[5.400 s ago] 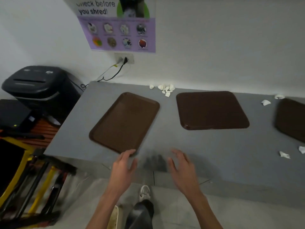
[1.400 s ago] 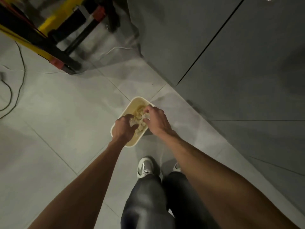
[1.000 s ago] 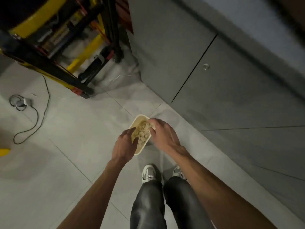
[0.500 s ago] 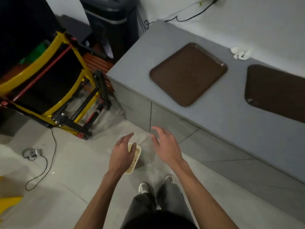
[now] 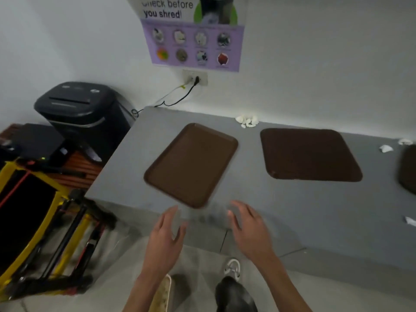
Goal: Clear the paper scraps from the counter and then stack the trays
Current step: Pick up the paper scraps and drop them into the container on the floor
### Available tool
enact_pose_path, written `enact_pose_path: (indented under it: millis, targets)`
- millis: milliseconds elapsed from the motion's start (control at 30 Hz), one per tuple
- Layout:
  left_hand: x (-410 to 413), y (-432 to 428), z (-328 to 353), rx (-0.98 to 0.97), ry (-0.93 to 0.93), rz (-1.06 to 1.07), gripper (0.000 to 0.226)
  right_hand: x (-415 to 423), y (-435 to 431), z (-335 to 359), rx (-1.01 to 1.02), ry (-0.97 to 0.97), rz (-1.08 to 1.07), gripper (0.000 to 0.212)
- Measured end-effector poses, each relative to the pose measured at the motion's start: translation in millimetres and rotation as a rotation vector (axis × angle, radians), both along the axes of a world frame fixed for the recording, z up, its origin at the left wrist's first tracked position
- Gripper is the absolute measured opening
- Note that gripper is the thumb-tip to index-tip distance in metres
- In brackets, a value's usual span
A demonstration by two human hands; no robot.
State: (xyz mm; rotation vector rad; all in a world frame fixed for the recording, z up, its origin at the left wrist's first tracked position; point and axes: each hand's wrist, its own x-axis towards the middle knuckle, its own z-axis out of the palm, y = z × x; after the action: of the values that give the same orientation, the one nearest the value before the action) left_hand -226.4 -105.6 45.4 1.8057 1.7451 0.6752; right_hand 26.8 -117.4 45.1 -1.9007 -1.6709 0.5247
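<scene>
Three brown trays lie on the grey counter [image 5: 281, 206]: a left tray [image 5: 191, 164] set at an angle, a middle tray [image 5: 309, 154], and a right tray [image 5: 408, 170] cut off by the frame edge. A small heap of white paper scraps [image 5: 247, 121] sits by the wall between the first two trays. More scraps [image 5: 386, 148] lie at the right, with another scrap [image 5: 409, 220] near the frame edge. My left hand [image 5: 165, 240] and my right hand [image 5: 251, 229] hover over the counter's front edge, fingers apart, holding nothing.
A cream bin [image 5: 163, 293] stands on the floor under my left arm. A black shredder [image 5: 83, 115] stands left of the counter, with a yellow and black frame [image 5: 33, 224] in front of it. A cable [image 5: 177, 97] runs from the wall socket.
Both hands were down at the floor bin with scraps a second ago. They have risen empty to the counter's front edge, and my view has lifted from the floor to the trays.
</scene>
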Motion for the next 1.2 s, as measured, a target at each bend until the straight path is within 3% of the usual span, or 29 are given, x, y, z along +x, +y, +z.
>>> enact_pose_path:
  millis: [200, 533, 933, 1200]
  targets:
    - [64, 102, -6, 0.015, 0.012, -0.028, 0.046, 77, 91, -18, -0.003, -0.031, -0.072, 0.031]
    - [148, 221, -20, -0.025, 0.037, -0.153, 0.037, 174, 248, -26, -0.114, -0.089, -0.078, 0.035]
    - [167, 296, -26, -0.002, 0.081, -0.216, 0.033, 227, 477, -80, -0.185, -0.133, -0.037, 0.042]
    - [169, 332, -23, 0.028, 0.122, -0.260, 0.030, 227, 497, -112, -0.239, -0.342, -0.042, 0.017]
